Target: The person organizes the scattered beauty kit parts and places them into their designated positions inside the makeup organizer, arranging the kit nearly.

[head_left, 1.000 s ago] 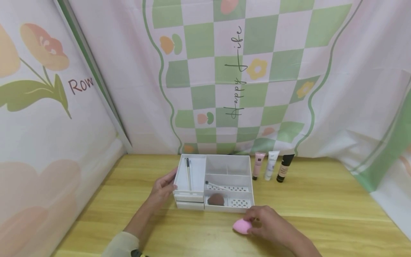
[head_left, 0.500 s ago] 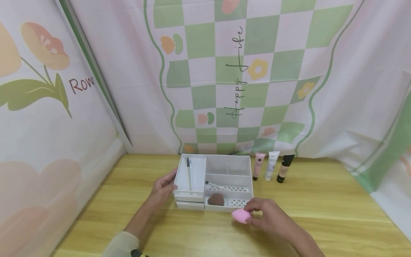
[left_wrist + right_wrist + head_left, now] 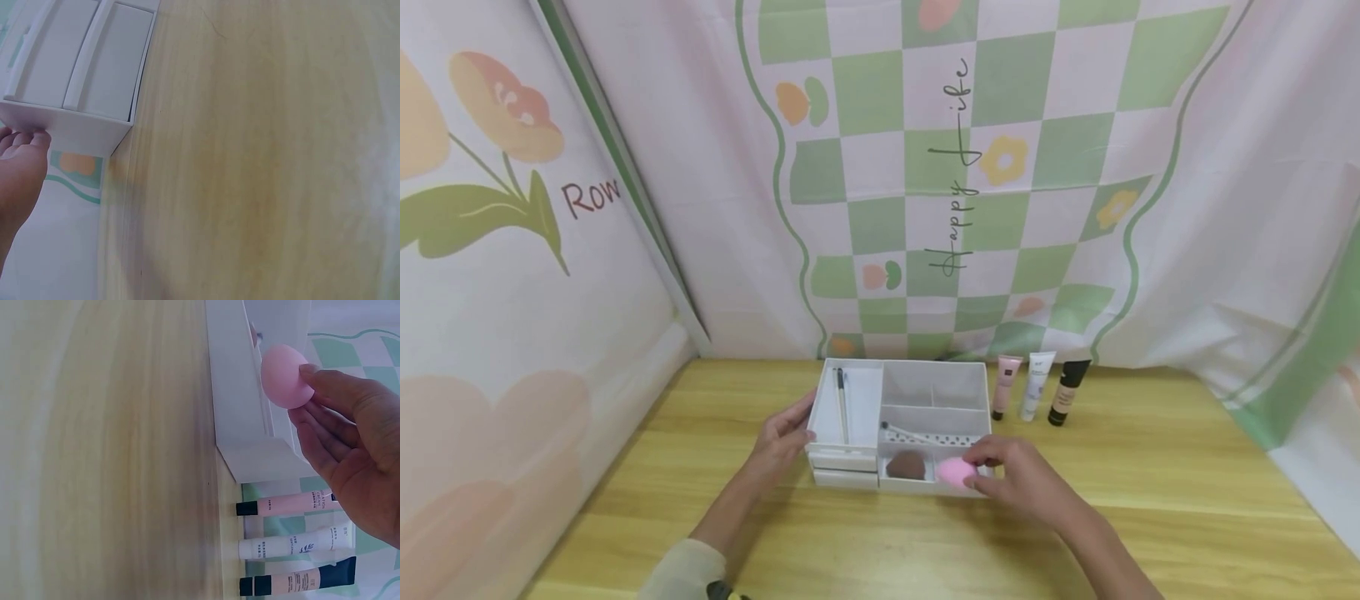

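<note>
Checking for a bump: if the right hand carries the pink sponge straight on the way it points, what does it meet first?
Probably the brown sponge in the white organizer, just beyond the pink sponge in the right hand; depth is unclear.

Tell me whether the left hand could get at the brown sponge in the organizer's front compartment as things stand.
Probably yes. The left hand rests on the organizer's left wall, and the brown sponge lies uncovered in an open-topped compartment. The right hand, holding the pink sponge, hovers just beside it and might crowd the approach.
</note>
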Motion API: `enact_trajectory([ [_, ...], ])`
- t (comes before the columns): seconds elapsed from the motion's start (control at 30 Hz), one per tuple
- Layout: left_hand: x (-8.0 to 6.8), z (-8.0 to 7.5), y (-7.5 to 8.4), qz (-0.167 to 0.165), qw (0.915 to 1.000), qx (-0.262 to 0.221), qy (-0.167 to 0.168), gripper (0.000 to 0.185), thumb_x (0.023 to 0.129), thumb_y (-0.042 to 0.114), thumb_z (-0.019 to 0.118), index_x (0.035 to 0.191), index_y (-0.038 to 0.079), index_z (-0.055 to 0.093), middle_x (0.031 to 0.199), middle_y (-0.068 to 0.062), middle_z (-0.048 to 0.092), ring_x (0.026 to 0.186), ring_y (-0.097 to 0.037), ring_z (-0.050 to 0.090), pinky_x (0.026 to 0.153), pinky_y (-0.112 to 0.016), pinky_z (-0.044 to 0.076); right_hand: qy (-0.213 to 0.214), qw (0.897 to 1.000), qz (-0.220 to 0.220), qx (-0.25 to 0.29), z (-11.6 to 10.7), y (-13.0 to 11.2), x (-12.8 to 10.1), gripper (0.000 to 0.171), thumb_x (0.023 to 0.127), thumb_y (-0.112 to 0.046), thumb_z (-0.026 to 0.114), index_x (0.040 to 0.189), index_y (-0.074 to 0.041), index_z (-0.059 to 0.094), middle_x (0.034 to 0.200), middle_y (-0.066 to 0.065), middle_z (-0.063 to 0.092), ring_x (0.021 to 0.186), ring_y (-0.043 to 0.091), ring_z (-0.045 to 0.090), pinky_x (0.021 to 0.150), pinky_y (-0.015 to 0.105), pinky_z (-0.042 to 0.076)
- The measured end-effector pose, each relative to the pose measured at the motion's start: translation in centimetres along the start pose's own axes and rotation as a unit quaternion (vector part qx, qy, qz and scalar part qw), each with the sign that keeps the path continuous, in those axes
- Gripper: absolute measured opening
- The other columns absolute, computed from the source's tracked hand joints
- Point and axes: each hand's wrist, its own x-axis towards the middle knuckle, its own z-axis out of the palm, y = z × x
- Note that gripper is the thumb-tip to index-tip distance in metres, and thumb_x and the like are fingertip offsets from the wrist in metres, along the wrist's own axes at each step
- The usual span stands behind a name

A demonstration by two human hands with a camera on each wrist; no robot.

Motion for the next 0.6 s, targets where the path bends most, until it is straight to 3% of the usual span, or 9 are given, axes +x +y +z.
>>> enact_trajectory([
  [0.23,-0.1,0.1,0.3,-0.006,1.0,-0.005,0.004,0.07,0.094,-0.006,0.045,0.158,-0.007,0.016,0.171,-0.019,0.01,0.159,-0.035,0.01,0.116,-0.013,0.034,-0.009,0.999,0.014,-0.03,0.3,0.1,1.0,0.015,0.084,-0.012,0.079,0.099,-0.01,0.078,0.094,-0.001,0.075,0.084,0.01,0.066,0.074,0.03,0.063],
  [0.6,-0.1,0.0,0.1,0.001,1.0,-0.002,-0.003,0.069,0.094,-0.006,0.046,0.157,-0.01,0.016,0.17,-0.022,0.007,0.158,-0.04,0.006,0.116,-0.013,0.033,-0.01,0.995,-0.008,-0.096,0.8,0.1,1.4,0.014,0.081,-0.01,0.081,0.095,-0.008,0.077,0.09,0.0,0.074,0.08,0.01,0.067,0.07,0.024,0.061],
])
